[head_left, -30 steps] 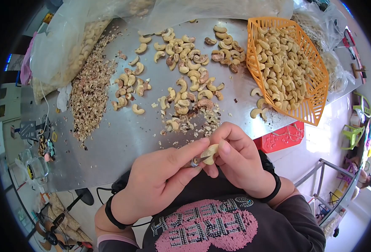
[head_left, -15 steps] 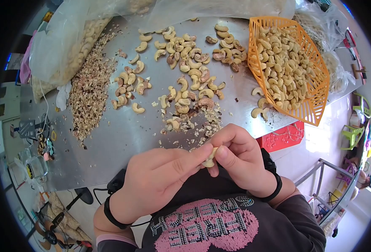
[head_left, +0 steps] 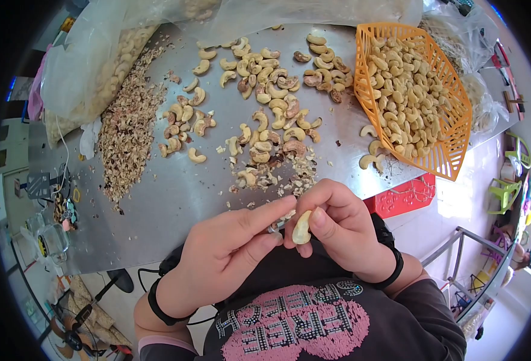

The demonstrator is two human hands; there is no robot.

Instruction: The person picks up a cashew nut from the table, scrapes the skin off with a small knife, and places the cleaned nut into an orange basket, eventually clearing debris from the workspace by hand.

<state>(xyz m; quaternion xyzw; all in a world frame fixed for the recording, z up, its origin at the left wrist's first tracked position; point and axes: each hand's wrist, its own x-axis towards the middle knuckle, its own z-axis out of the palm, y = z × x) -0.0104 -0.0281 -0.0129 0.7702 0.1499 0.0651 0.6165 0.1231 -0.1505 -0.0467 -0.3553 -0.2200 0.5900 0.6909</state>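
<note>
Pinching a cashew (head_left: 302, 228) with right fingers (head_left: 320, 218)

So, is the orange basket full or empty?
Mostly full: cashews are heaped across most of the orange basket, with bare slats showing toward its lower right corner.

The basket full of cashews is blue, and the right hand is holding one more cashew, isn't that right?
Not quite: the basket full of cashews is orange, not blue, as the head view shows. The right hand is holding one more cashew.
</note>
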